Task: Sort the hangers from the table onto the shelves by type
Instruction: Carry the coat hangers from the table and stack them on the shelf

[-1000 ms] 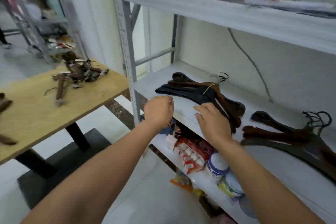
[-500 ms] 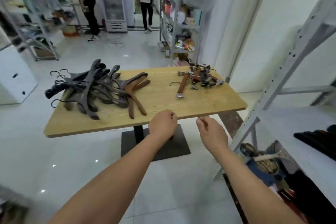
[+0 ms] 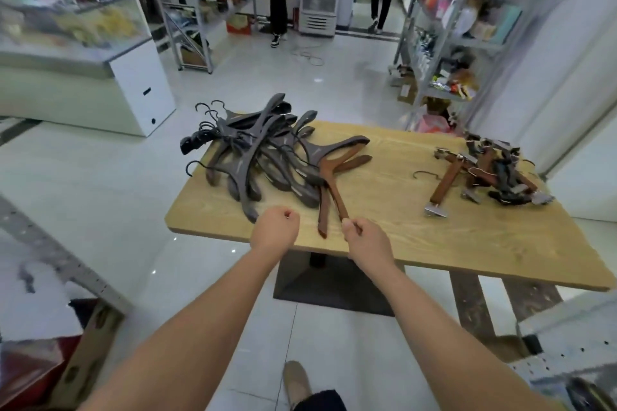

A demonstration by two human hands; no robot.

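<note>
— What's on that table (image 3: 417, 230)?

— Pale wood grain top. A heap of dark, smooth, curved hangers (image 3: 253, 157) on its left half, one reddish-brown hanger (image 3: 334, 173) at the heap's edge, and a tangle of brown clip hangers (image 3: 490, 173) with metal clamps far right.

— The hands?

— The left hand (image 3: 274, 230) is curled into an empty fist; the right hand (image 3: 367, 238) is curled too, touching the brown hanger's tip, grip unclear. Glossy white tiles, metal shelving behind.

Both hands (image 3: 275, 226) (image 3: 366, 237) curled over the table (image 3: 417, 243) edge, right perhaps touching a brown hanger (image 3: 329, 187).
</note>
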